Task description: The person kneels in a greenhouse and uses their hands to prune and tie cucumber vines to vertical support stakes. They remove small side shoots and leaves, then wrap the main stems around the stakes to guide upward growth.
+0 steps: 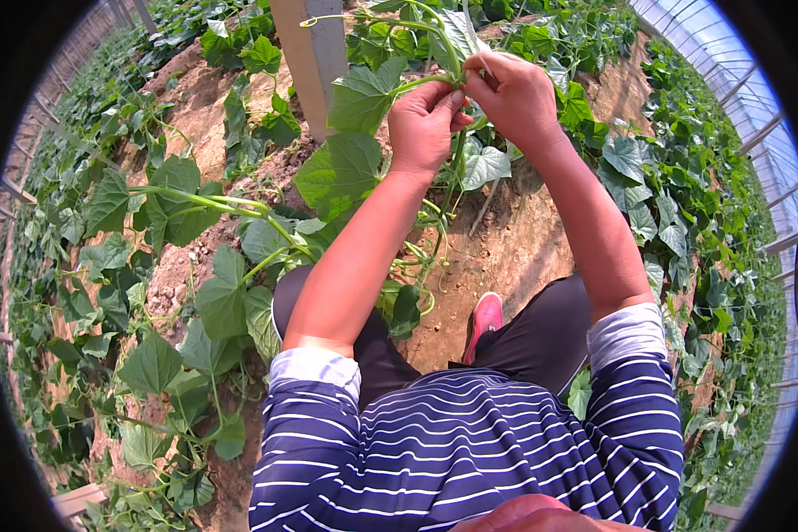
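Observation:
A green cucumber vine (447,48) rises in front of me, with broad leaves and a curled tendril (311,22). Around its stem, at a leaf joint, my left hand (427,123) is closed, thumb on top. My right hand (513,93) meets it from the other side, its thumb and forefinger pinched beside the stem. A thin white string (471,26) comes down from above into the right fingers; its lower end is hidden there. One large leaf (366,96) spreads left of the hands, and another (339,171) hangs just below it.
A squared concrete post (312,66) stands close by on the left. Vines (226,206) sprawl over the soil and against my left knee. Bare earth (505,226) runs between the rows, with my pink shoe (487,319) on it. Plastic greenhouse film (725,66) curves along the right.

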`<control>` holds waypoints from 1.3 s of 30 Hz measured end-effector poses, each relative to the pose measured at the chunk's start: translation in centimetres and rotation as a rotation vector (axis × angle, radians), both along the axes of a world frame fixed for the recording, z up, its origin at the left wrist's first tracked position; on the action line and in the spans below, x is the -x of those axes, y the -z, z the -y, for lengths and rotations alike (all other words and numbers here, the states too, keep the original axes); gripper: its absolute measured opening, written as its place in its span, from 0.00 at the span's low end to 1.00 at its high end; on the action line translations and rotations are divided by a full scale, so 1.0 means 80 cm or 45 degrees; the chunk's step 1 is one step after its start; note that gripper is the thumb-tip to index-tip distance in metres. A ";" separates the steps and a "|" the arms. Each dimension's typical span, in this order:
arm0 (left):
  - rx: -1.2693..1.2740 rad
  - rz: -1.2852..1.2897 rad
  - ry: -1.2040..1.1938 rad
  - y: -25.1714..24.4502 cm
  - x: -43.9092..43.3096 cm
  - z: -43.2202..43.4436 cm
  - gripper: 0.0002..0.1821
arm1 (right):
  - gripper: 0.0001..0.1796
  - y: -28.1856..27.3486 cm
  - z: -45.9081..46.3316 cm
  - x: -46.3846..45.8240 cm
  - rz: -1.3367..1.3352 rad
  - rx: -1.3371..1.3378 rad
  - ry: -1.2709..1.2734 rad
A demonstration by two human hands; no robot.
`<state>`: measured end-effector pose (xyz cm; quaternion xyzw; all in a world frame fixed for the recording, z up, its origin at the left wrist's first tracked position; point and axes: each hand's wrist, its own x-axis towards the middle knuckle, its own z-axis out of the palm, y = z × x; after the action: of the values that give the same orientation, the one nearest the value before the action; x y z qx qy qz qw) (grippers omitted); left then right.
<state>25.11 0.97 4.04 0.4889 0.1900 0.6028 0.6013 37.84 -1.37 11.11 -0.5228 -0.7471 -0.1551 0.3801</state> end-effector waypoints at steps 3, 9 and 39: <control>0.104 -0.104 -0.014 0.004 0.004 0.010 0.06 | 0.09 -0.016 -0.017 -0.035 -0.737 -0.012 0.003; 0.100 -0.115 0.014 0.013 0.020 -0.011 0.11 | 0.20 0.005 0.030 -0.040 -0.668 0.545 -0.261; 0.099 -0.465 0.043 0.027 0.018 -0.001 0.23 | 0.10 0.145 -0.002 -0.006 -1.353 0.726 -0.264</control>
<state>23.69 1.04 1.87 0.5696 0.3111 0.4861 0.5853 38.35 -1.19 -0.47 -0.5343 -0.5144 0.3709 0.5589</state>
